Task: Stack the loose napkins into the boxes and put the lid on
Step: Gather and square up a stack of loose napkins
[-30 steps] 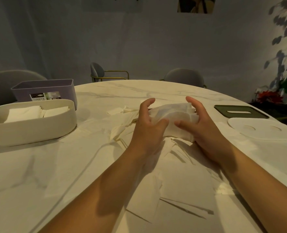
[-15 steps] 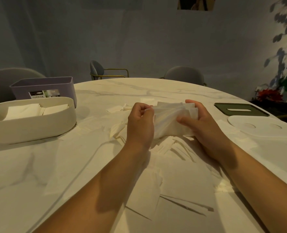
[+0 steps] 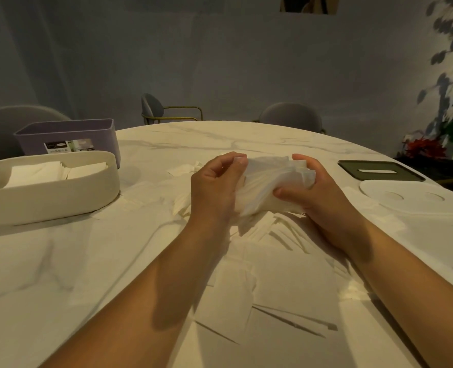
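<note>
both grips hold a bundle (image 3: pixel 270 179) of napkins above the counter's (image 3: pixel 60 288) middle: the left grip (image 3: pixel 214 187) pinches its left end, the right grip (image 3: pixel 318 197) curls round its right end. the cream box (image 3: pixel 47 203), part filled, sits at the left edge. the bundle looks ragged, so sheets could slip out during the carry, and squeezing harder could crumple them so they stack badly.

Round marble table (image 3: pixel 47 274): cream box (image 3: pixel 47 201), purple box (image 3: pixel 68 132), loose napkins (image 3: pixel 228 296), dark lid (image 3: pixel 379 177), white lid (image 3: pixel 406 207).
</note>
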### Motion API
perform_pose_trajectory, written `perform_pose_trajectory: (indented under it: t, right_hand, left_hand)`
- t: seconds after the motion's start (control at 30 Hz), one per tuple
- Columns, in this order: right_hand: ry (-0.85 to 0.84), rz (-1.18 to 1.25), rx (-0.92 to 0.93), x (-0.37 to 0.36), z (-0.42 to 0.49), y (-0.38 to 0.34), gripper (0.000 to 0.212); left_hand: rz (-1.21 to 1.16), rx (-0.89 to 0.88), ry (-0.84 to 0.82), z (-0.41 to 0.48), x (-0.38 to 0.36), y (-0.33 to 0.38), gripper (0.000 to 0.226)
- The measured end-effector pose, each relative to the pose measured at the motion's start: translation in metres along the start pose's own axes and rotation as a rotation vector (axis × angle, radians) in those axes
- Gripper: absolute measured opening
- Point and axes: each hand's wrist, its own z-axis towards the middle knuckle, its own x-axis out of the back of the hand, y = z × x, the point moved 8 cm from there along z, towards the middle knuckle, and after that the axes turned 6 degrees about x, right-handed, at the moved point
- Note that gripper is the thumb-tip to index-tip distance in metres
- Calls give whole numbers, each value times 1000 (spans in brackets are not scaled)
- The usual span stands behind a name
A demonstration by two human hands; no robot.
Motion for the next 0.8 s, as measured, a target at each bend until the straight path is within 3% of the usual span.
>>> perform_pose_trajectory:
  t: [0.33,0.43,0.5,0.67,0.8]
  right_hand:
    - [-25,51,-22,-3,0,-1,34]
    - [-54,64,6,-6,-1,-5,29]
    - [-55,66,4,-6,-1,-5,29]
    - [-14,81,-55,-2,0,2,29]
    - [41,65,-85,3,1,6,38]
  left_hand:
    - [34,-76,33,8,8,7,9]
    - [82,-29,21,13,8,-2,22]
    - [33,-26,42,13,11,-2,11]
    - [-30,26,116,18,21,-2,10]
    - [-115,166,-16,17,15,-7,16]
